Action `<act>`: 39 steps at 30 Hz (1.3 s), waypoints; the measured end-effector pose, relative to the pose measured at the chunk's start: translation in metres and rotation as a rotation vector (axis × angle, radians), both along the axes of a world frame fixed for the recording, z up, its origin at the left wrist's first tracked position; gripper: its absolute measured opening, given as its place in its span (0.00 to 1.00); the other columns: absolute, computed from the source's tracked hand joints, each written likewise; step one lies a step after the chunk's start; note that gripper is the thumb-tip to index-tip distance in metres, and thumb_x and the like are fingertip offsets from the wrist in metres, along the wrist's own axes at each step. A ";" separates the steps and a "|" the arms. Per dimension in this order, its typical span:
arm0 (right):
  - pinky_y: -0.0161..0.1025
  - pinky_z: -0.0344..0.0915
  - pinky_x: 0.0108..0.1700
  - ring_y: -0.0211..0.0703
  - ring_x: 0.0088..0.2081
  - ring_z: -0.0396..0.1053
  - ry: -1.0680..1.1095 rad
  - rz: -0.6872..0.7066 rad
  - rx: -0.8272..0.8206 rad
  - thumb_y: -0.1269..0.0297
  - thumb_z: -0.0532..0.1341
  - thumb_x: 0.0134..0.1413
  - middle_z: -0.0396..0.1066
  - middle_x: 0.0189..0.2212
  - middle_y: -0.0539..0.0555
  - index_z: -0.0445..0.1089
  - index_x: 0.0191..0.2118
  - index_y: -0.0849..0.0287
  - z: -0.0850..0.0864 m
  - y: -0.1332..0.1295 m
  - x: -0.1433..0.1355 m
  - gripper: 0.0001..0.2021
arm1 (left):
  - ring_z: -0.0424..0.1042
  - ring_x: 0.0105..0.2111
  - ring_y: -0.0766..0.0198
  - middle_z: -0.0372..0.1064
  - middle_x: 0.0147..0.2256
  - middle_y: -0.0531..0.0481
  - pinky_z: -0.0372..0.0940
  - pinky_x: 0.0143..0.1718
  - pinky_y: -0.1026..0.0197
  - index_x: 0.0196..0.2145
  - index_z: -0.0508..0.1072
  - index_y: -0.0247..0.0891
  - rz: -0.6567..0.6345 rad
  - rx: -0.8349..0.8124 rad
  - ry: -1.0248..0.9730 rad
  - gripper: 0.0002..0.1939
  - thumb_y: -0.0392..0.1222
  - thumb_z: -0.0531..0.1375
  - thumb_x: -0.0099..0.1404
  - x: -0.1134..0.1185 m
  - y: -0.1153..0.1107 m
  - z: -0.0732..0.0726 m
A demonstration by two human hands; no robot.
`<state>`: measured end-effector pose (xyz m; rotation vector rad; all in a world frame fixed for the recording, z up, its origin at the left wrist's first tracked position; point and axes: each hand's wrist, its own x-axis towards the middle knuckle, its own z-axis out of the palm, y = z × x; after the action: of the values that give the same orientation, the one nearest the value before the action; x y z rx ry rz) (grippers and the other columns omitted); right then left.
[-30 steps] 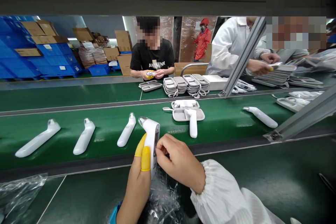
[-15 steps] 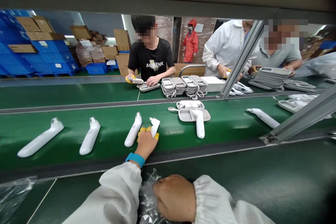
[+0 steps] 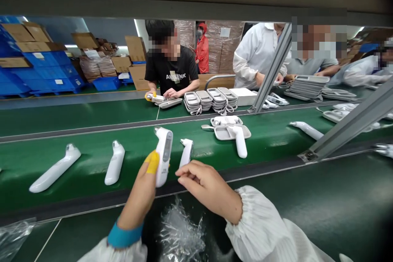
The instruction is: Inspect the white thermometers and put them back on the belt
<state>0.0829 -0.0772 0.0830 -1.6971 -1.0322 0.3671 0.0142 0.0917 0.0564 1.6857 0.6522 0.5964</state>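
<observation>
My left hand (image 3: 146, 184), with yellow coverings on its fingers, holds a white ear thermometer (image 3: 164, 156) upright above the belt's near edge, its grey display side showing. My right hand (image 3: 205, 184) is just to the right, fingers loosely bent and thumb slightly apart, with nothing visible in it. Behind those fingertips a second ear thermometer (image 3: 187, 150) lies on the green belt, its lower end hidden. Crumpled clear plastic (image 3: 182, 233) lies below my hands on the green work surface.
More thermometers (image 3: 57, 168) lie along the belt (image 3: 89, 159). An open grey case (image 3: 222, 133) has a thermometer (image 3: 241, 143) across it. Slanted metal posts (image 3: 334, 131) rise at right. Across the belt, co-workers (image 3: 172, 69) handle stacked cases (image 3: 210, 100). A shelf beam (image 3: 153, 6) spans overhead.
My left hand has left the thermometer it was touching on the belt and now holds one raised beside it. My right hand has moved up from the crumpled plastic. The view has shifted slightly.
</observation>
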 end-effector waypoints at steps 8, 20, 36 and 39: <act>0.37 0.67 0.35 0.37 0.30 0.68 0.459 0.088 0.160 0.62 0.64 0.52 0.68 0.26 0.47 0.63 0.31 0.57 0.002 0.015 -0.008 0.08 | 0.69 0.49 0.48 0.73 0.48 0.42 0.64 0.51 0.48 0.55 0.69 0.40 -0.002 -0.447 -0.148 0.32 0.63 0.58 0.60 -0.033 -0.063 0.015; 0.36 0.67 0.35 0.37 0.30 0.71 0.521 0.167 0.079 0.61 0.65 0.52 0.69 0.24 0.46 0.62 0.31 0.57 0.010 0.005 0.004 0.11 | 0.63 0.58 0.48 0.70 0.53 0.45 0.51 0.62 0.48 0.57 0.68 0.43 -0.014 -0.323 -0.093 0.30 0.62 0.56 0.63 -0.036 -0.061 0.006; 0.35 0.62 0.37 0.37 0.33 0.66 0.004 0.026 0.034 0.68 0.57 0.56 0.66 0.31 0.49 0.62 0.32 0.57 0.009 0.007 -0.006 0.03 | 0.60 0.60 0.49 0.67 0.56 0.45 0.54 0.62 0.51 0.57 0.69 0.43 0.077 -0.126 -0.088 0.28 0.59 0.55 0.65 -0.035 -0.059 0.010; 0.35 0.57 0.34 0.36 0.30 0.61 -0.253 -0.057 -0.034 0.73 0.54 0.53 0.61 0.27 0.48 0.56 0.27 0.57 0.011 0.008 -0.012 0.07 | 0.59 0.61 0.50 0.65 0.58 0.45 0.54 0.62 0.52 0.59 0.67 0.43 0.039 -0.035 -0.066 0.28 0.58 0.54 0.66 -0.035 -0.064 0.009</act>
<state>0.0710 -0.0695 0.0938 -1.8327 -1.1621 0.1359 -0.0207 0.0279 0.0656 1.6172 0.6463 0.6620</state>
